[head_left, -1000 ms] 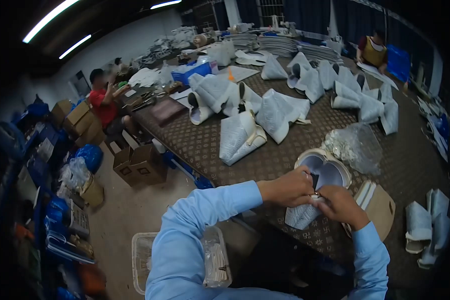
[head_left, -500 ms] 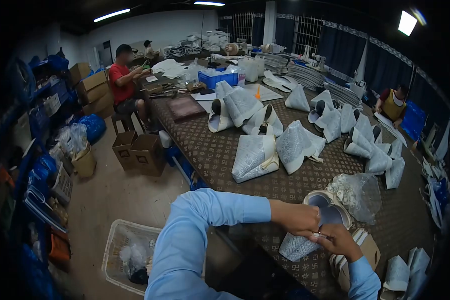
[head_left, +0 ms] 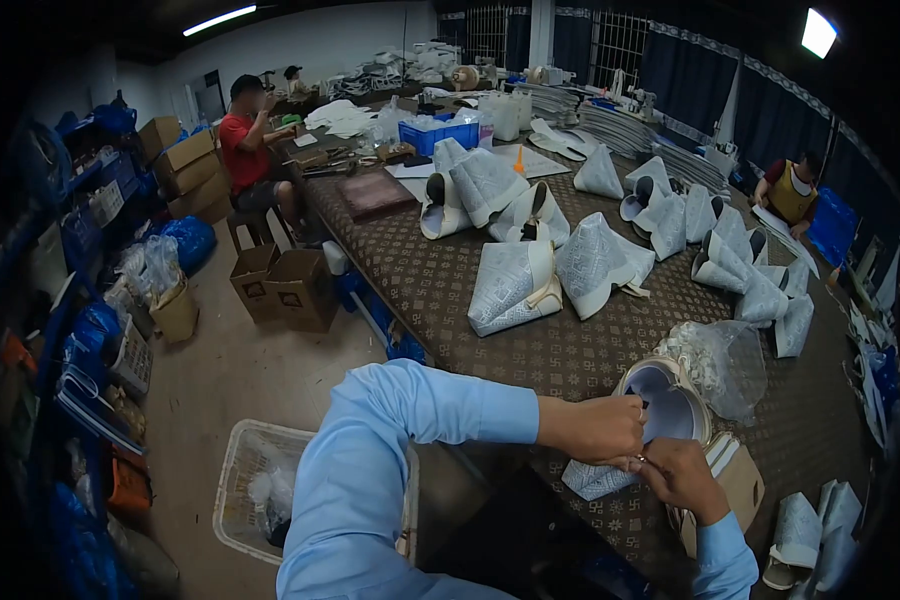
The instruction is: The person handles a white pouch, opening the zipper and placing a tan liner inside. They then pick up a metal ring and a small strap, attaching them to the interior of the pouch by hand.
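Observation:
A pale blue-and-white patterned handbag (head_left: pixel 595 480) lies on its side on the table in front of me, its cream-rimmed mouth opening showing a grey-lilac lining. My left hand (head_left: pixel 598 430) is closed at the near edge of that mouth. Against it, fingertips meeting, my right hand (head_left: pixel 684 478) is closed too. Both grip the bag's edge; a small light or shiny bit shows between the fingers, too small to name. Beside my right wrist lie flat cream and tan pieces (head_left: pixel 735 485). A clear plastic bag of small white parts (head_left: pixel 715 370) sits just beyond the handbag.
Several patterned bags (head_left: pixel 515 285) stand across the brown patterned table (head_left: pixel 410 280). More bags (head_left: pixel 798 530) lie at right. A white plastic basket (head_left: pixel 232 490) and cardboard boxes (head_left: pixel 290 290) are on the floor. Two seated people (head_left: pixel 245 150) (head_left: pixel 792 195) work at the table's far sides.
My hands stay at the bag's edge; the right hand has turned, its knuckles now more upward, and the fingers are drawn closer together. The view has shifted slightly. The person in red has raised a hand.

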### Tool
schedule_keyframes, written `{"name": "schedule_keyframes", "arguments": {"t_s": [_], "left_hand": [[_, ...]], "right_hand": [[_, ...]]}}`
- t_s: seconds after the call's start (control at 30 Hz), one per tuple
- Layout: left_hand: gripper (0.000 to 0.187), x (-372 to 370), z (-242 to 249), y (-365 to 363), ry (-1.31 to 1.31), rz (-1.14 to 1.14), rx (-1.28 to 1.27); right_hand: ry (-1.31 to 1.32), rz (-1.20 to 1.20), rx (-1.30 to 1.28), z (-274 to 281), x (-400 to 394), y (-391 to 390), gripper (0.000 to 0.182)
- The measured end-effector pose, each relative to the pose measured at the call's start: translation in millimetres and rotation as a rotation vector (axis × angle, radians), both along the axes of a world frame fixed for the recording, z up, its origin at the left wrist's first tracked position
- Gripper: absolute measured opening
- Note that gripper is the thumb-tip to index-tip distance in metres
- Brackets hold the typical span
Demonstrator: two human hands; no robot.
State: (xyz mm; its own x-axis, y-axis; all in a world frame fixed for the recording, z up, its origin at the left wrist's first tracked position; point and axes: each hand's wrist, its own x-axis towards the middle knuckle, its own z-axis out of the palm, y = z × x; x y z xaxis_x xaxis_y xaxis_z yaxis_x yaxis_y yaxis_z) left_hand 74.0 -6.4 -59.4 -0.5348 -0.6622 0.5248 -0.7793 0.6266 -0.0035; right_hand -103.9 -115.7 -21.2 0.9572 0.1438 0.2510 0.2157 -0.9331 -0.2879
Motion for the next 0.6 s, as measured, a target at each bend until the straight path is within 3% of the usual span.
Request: {"name": "schedule_keyframes", "arguments": {"t_s": [0.07,0.17,0.27,0.33,0.6], "left_hand": [[0.030,0,2,0,0.055,-0.227,0.075],[0.029,0,-1,-3,0.123,-0.277,0.095],[0.028,0,-2,-4,0.147,-0.304,0.212],[0.028,-2,0,-4,0.158,-0.329,0.244],[0.029,3,6,-17,0.257,-0.581,0.397]], "right_hand": [[-0.005,0.032,0.016,-3,-5,2,0.010],[-0.070,0.041,0.065,-4,-12,12,0.013],[-0.155,-0.099,0.154,-1,-13,14,0.015],[-0.076,0.073,0.072,-7,-12,2,0.017],[0.110,0.151,0.275,-3,-4,-16,0.012]]}}
